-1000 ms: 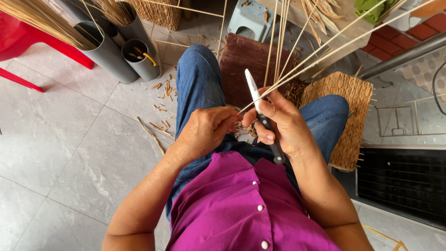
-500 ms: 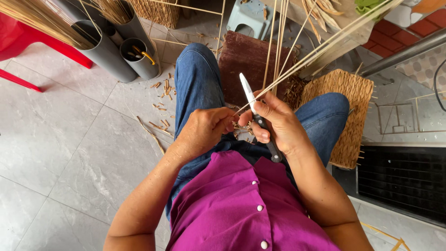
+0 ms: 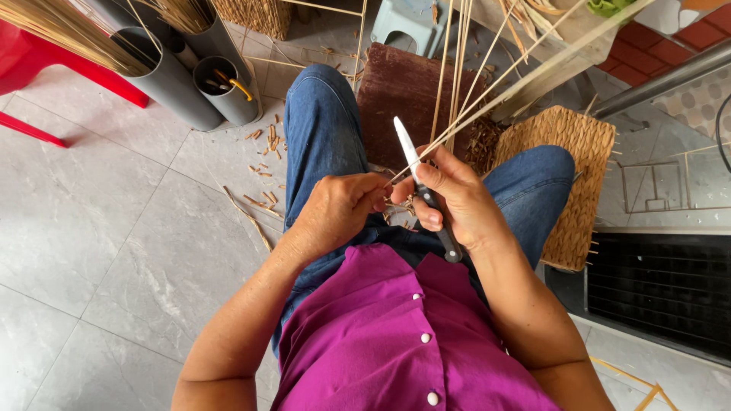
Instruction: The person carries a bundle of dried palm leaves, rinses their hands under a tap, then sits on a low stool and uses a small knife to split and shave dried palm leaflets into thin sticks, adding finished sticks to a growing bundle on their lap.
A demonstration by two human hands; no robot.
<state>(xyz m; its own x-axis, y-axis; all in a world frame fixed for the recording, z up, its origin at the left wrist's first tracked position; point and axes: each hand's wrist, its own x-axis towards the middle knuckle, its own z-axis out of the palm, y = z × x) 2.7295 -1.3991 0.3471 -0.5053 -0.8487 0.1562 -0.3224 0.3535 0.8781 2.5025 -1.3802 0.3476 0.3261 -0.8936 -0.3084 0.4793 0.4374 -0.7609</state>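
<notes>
On a grey tiled floor point(image 3: 99, 228), a seated person's right hand point(image 3: 457, 202) grips a knife point(image 3: 421, 188), blade toward 11 o'clock, against thin reed strips point(image 3: 487, 91); the left hand point(image 3: 339, 209) pinches their lower ends at centre frame.

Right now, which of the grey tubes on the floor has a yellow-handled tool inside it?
The shorter grey tube nearest the person's left knee; its open mouth shows the yellow handle. The taller tube beside it holds straw-coloured stalks instead.
</notes>
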